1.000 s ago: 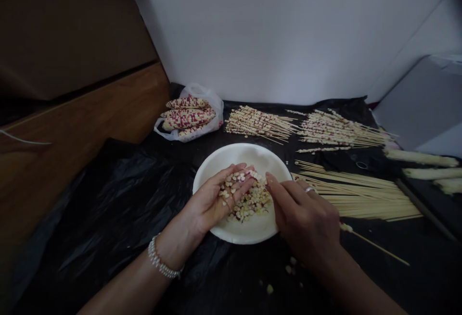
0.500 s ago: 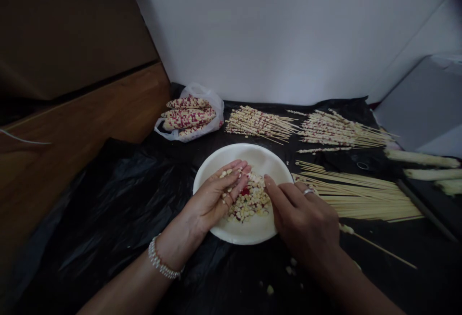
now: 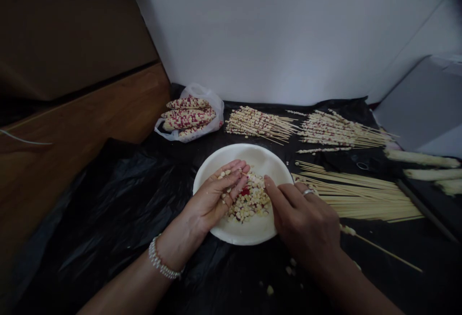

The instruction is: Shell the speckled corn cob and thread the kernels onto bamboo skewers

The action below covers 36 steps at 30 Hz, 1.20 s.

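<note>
A white bowl (image 3: pixel 249 235) with loose corn kernels (image 3: pixel 250 199) stands in the middle. My left hand (image 3: pixel 220 192) is over its left side, palm up, with several kernels in the palm and its thumb against the fingers. Over the bowl's right rim, my right hand (image 3: pixel 303 209) is closed round a thin skewer (image 3: pixel 386 252), whose bare end sticks out at the right, below the hand. A few kernels show on the skewer beside the hand. Its tip is near the left fingertips, too small to make out clearly.
Behind the bowl lie corn cobs (image 3: pixel 189 118) in a plastic bag (image 3: pixel 216 106) and two piles of kernel-threaded skewers (image 3: pixel 252 122). Bare skewers (image 3: pixel 371 197) and pale stripped cobs (image 3: pixel 422 157) lie at the right. Black plastic sheeting (image 3: pixel 144 199) is underneath.
The skewer's bare end has moved slightly right and down. Both hands have barely moved.
</note>
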### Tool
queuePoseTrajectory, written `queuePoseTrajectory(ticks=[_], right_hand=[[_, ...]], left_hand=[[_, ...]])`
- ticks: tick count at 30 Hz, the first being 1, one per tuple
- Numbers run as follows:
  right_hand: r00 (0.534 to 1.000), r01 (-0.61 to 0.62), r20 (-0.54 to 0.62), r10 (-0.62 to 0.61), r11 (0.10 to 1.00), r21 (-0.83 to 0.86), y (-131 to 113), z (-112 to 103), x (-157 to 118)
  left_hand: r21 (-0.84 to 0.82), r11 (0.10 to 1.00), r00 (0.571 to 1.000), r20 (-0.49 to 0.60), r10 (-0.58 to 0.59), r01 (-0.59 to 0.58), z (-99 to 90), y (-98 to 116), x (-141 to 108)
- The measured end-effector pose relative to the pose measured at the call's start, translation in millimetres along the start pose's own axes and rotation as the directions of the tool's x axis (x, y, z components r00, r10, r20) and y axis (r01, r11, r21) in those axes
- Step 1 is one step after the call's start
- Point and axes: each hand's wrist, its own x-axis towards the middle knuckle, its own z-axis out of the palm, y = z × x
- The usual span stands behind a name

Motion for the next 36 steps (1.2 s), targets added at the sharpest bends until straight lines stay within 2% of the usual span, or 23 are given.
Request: queuePoseTrajectory(ticks=[14, 22, 27, 36], right_hand=[[1.000, -0.013, 0.026, 0.013, 1.000, 0.016, -2.7, 1.9, -0.4], [0.999, -0.036, -0.001, 0.036, 0.998, 0.042, -1.1, 3.0, -0.2], [0.999, -0.034, -0.020, 0.035, 0.997, 0.066, -2.4, 2.7, 0.6], [0.999, -0.021, -0.046, 0.023, 0.999, 0.050, -5.0, 0.2, 1.7]], left_hand=[[0.055, 0.998, 0.999, 0.041, 0.000, -0.002, -0.7, -0.9, -0.8], [-0.007, 0.999, 0.999, -0.025, -0.040, 0.040, 2.0, -0.5, -1.7], [-0.020, 0.999, 0.999, -0.021, -0.048, 0.047, -0.3, -2.1, 0.8], [-0.069, 0.981, 0.983, -0.035, -0.183, 0.180, 2.2, 0.0, -1.8]])
